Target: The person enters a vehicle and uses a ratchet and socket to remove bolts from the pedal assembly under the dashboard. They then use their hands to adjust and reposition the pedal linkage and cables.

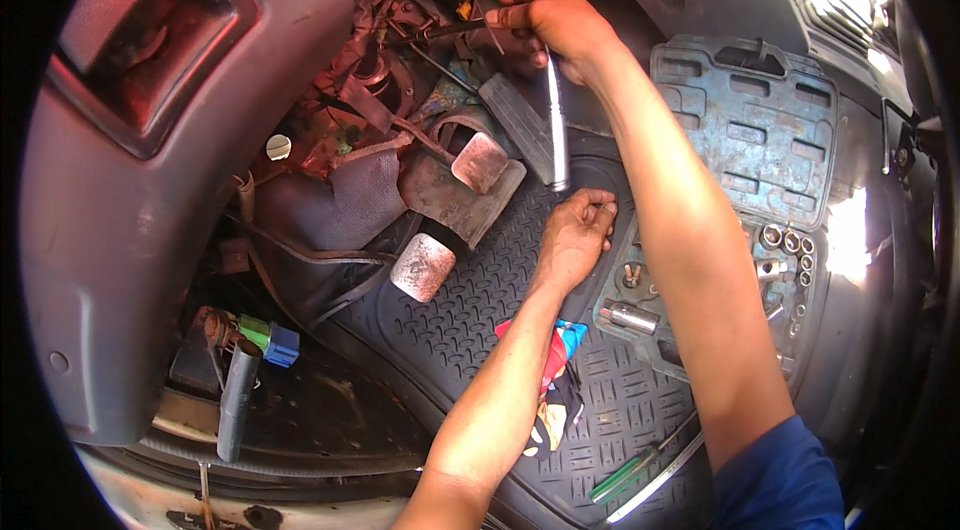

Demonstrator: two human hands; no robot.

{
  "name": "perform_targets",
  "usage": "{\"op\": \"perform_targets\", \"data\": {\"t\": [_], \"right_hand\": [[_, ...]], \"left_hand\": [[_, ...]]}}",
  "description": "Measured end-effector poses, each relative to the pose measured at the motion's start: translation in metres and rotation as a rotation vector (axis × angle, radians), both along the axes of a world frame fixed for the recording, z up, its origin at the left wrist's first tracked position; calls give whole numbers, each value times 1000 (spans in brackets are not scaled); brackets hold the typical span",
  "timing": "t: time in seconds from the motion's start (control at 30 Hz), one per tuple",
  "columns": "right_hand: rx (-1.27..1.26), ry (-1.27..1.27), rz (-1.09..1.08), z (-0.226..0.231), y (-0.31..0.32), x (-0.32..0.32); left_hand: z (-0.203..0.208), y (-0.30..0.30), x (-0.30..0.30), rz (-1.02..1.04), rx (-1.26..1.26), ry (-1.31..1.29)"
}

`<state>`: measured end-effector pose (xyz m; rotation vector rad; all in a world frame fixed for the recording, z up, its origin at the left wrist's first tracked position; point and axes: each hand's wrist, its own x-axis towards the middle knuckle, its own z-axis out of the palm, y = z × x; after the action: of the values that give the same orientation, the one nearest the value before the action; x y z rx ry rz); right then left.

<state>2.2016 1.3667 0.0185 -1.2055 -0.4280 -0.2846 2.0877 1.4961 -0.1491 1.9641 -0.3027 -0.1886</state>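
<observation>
The work looks under way rather than finished: at 1 o'clock the right hand (560, 25) is up in the footwell, its fingers closed around the head end of a chrome-handled wrench (556, 120), while a dark bar (450, 29) runs from that grip toward 10 o'clock into the exposed wiring and metalwork (385, 70). What is done, so far as one can judge, is the setting up: the tool case (745, 115) lies open, its lid toward 2 o'clock and its sockets (805, 260) in the tray part toward 3 o'clock. What is left seems to be the turning itself; the far end of the bar is lost in reddish glare and clutter, so I cannot tell whether it sits on a fastener or how loose anything is. The left hand (575, 240), at 3 o'clock just off centre, has its fingers curled together near the handle's lower end; whether they hold something small, I cannot tell. The wrench hangs from the right hand with its handle pointing to 6 o'clock, beside the long ribbed pedal (517, 130). It looks bright, smooth and slender, clean against the worn pedal pads (423, 268) and the dark rubber mat (450, 330).
</observation>
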Motion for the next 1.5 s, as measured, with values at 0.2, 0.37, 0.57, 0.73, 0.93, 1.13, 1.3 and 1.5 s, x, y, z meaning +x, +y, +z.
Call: {"op": "perform_targets", "data": {"t": [0.2,0.37,0.57,0.73,0.93,1.13,1.3,1.5], "right_hand": [[-542,-714,-756,-4,5,-11],[30,231,202,-1,-5,-2],[-578,-676,-684,2,7,-20],[-575,-76,-667,15,9,-23],[-645,-450,-457,5,6,-20],[-666,-169,-590,12,9,-28],[-413,-85,-469,6,8,-13],[-730,-724,-715,2,3,-12]], "left_hand": [[6,2,-5,8,2,1],[13,-9,-9,28,-5,52],[-1,4,-2,18,-31,1],[-6,-2,2,-4,-52,11],[1,2,-4,19,-49,-3],[5,0,-6,23,0,0],[0,0,-2,7,-67,27],[2,1,-4,9,-102,29]]}}
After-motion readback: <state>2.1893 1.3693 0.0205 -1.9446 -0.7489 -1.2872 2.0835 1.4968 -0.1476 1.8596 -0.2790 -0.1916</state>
